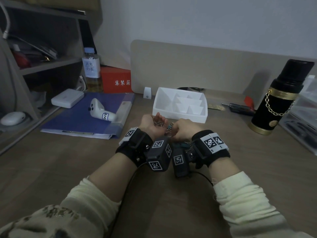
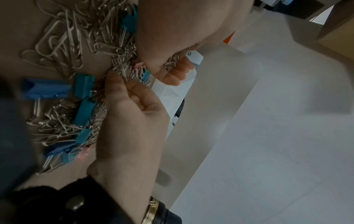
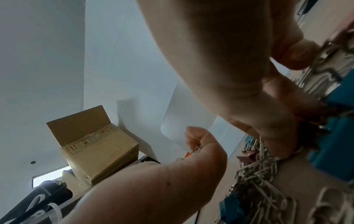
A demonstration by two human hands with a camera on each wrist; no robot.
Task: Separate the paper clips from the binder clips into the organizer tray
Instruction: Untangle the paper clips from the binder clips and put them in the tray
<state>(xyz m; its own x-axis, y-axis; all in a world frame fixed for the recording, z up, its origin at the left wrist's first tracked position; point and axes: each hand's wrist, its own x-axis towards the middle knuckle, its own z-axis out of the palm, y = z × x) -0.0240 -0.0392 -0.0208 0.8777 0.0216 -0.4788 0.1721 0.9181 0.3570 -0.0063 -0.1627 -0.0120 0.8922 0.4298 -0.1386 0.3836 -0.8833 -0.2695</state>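
The bench [image 1: 240, 177] carries the white organizer tray [image 1: 180, 114] at its far side, its compartments apparently bare from the head view, and just in front of the tray sit both hands over the mixed heap. That heap – silver paper clips [image 2: 63, 44] tangled with blue and teal binder clips [image 2: 84, 112] – lies on the bench directly under and between the wrists, with the tray straight ahead of it. The left hand [image 1: 155, 124] is turned palm up and cupped, a small load of paper clips lying in the hollow with the fingers loosely curled round them; it is the nearer of the two to the tray's front wall. The right hand [image 1: 183, 129] is palm down over the pile, its fingers [image 2: 114, 84] pinched on a few paper clips at the heap's edge – right beside the left palm. I judge the next move is a short one leftward into that palm, then forward to the tray.
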